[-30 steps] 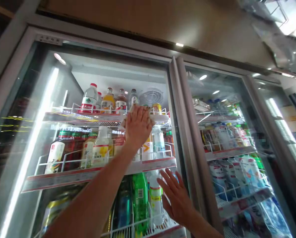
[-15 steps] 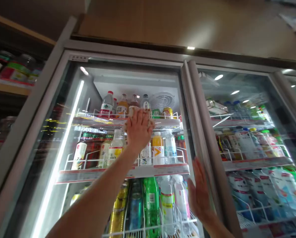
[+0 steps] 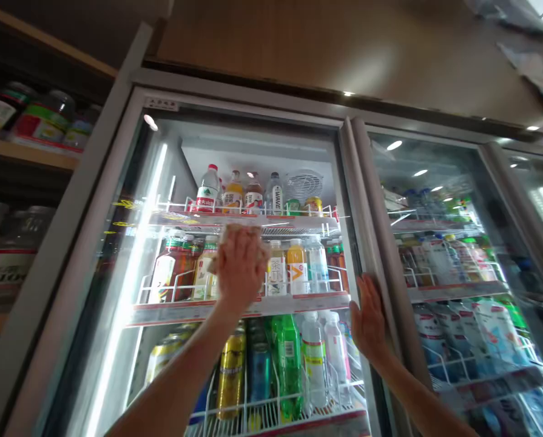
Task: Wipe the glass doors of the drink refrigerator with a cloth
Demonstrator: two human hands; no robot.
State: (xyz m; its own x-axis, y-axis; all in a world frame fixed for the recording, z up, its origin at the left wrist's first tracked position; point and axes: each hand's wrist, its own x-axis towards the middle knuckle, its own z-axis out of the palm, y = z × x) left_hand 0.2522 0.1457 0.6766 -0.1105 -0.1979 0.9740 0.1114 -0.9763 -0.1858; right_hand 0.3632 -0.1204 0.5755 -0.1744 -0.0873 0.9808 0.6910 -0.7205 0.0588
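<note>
My left hand (image 3: 240, 262) presses a light, crumpled cloth (image 3: 241, 230) against the glass door (image 3: 253, 135) of a drinks fridge, in front of the middle shelf. Most of the cloth is hidden under the palm and fingers. My right hand (image 3: 369, 318) lies with fingers stretched out against the door's frame, at the grey upright (image 3: 375, 243) between two doors. It holds nothing. Behind the glass stand an orange juice bottle (image 3: 297, 267), a green bottle (image 3: 288, 358) and a gold can (image 3: 230, 376).
On the right is a second glass door (image 3: 439, 145) with shelves of bottles behind it. A wooden shelf (image 3: 30, 152) with bottles stands at the left. A brown panel (image 3: 298, 42) runs above the fridge. Lamps reflect in the glass.
My left hand and the cloth have moved down the glass, from the top shelf's edge to the middle shelf. My right hand has come to rest at the door frame. The view has shifted slightly.
</note>
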